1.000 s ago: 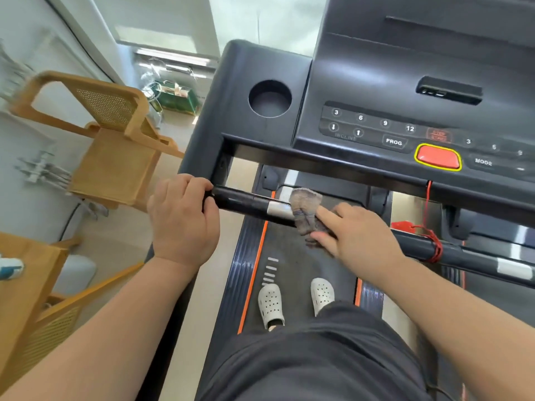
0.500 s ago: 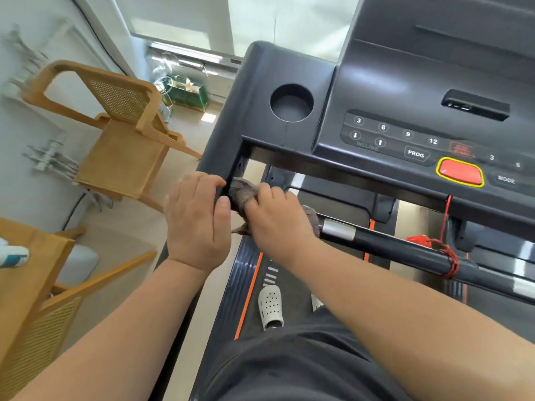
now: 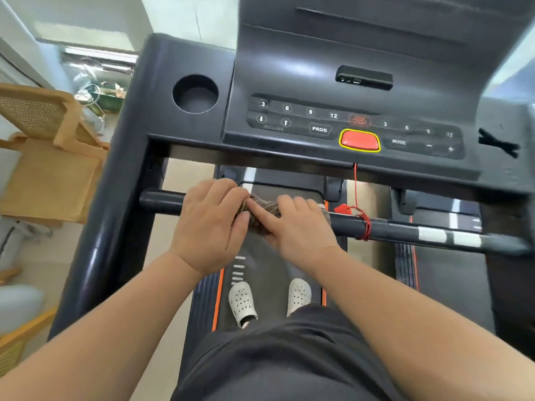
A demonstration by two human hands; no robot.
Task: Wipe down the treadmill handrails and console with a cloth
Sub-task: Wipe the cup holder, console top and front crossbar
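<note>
The cloth (image 3: 262, 215) is a small greyish bunch, soft and light by the look of it; I'd expect it to mould round the handrail (image 3: 405, 228) and slide easily on that smooth black tube, so it is best held by wrapping it round the handrail and squeezing. It sits left of the handrail's middle, below the near left corner of the console (image 3: 289, 68). The right hand (image 3: 302, 231) curls over it, forefinger laid along it; the left hand (image 3: 207, 224) grips the bare handrail just beside it, thumb touching the cloth. I count one cloth, one cross handrail, one console, one cup hole (image 3: 195, 94), one red button (image 3: 359, 140), one red cord (image 3: 365, 224), two white shoes (image 3: 241, 302).
</note>
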